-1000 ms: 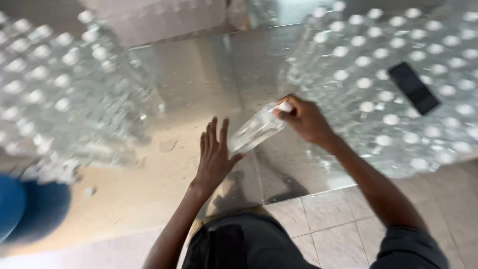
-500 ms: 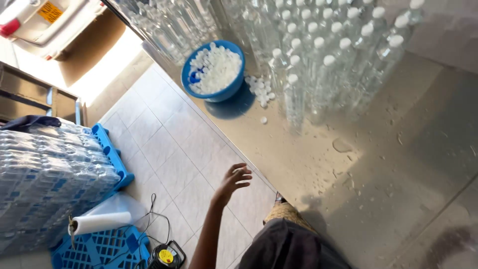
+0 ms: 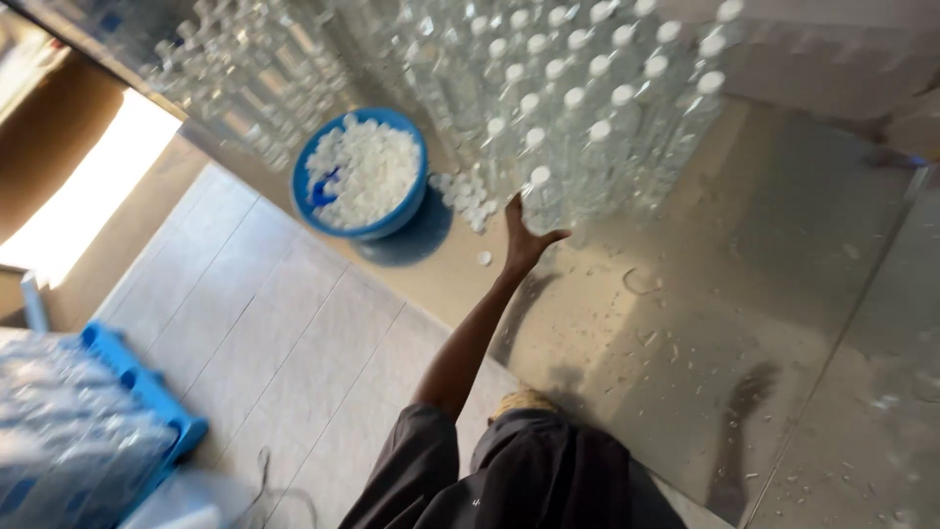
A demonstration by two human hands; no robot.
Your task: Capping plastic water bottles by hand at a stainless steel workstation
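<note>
My left hand (image 3: 525, 238) reaches out over the steel table (image 3: 744, 304), fingers spread and holding nothing. Its fingertips are at the foot of the nearest clear plastic bottle (image 3: 541, 196), which stands at the front of a dense cluster of white-capped bottles (image 3: 597, 108); I cannot tell whether they touch. Just left of the hand lie several loose white caps (image 3: 462, 194), with one more cap (image 3: 483, 258) nearer the table edge. A blue bowl (image 3: 328, 220) heaped with white caps sits further left. My right hand is out of view.
More clear bottles (image 3: 255, 88) crowd the table's far left. A tiled floor (image 3: 284, 343) runs along the table edge. At the lower left, wrapped packs of bottles (image 3: 69, 441) rest on a blue crate (image 3: 147, 392). Water drops and streaks mark the steel on the right.
The view has swung from the right bottle group to the left end of the table. My left hand has risen from beside my body to the bottle cluster. My right hand and its bottle left view.
</note>
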